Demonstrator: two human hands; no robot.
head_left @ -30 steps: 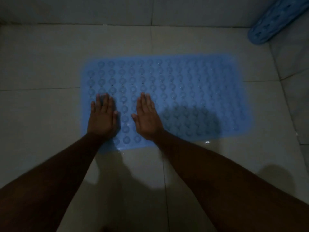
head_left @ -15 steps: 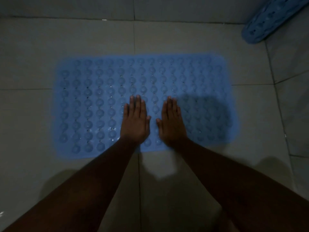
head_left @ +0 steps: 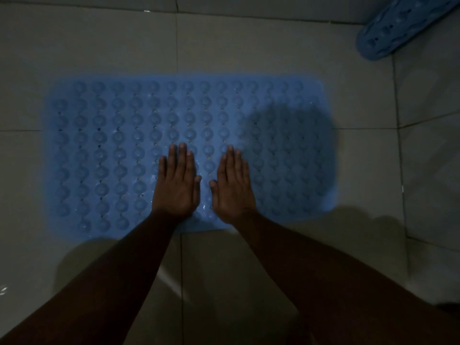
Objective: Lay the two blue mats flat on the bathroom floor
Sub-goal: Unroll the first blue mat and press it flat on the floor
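Observation:
A blue mat (head_left: 119, 135) covered in rows of round suction cups lies flat on the tiled bathroom floor, filling the middle of the view. My left hand (head_left: 178, 181) and my right hand (head_left: 232, 186) press palm-down on its near middle, side by side, fingers straight and holding nothing. A second blue mat (head_left: 398, 23) sits at the top right corner, curled or rolled, leaning where the floor meets the wall.
Pale floor tiles (head_left: 249, 270) with grout lines surround the mat. A wall base (head_left: 249, 6) runs along the top, and another tiled surface (head_left: 430, 145) rises on the right. The room is dim, and my shadow falls over the mat's right end.
My hands have shifted rightward along the mat, from its left end toward its middle, staying flat on it. They are now slightly further apart than half a second ago.

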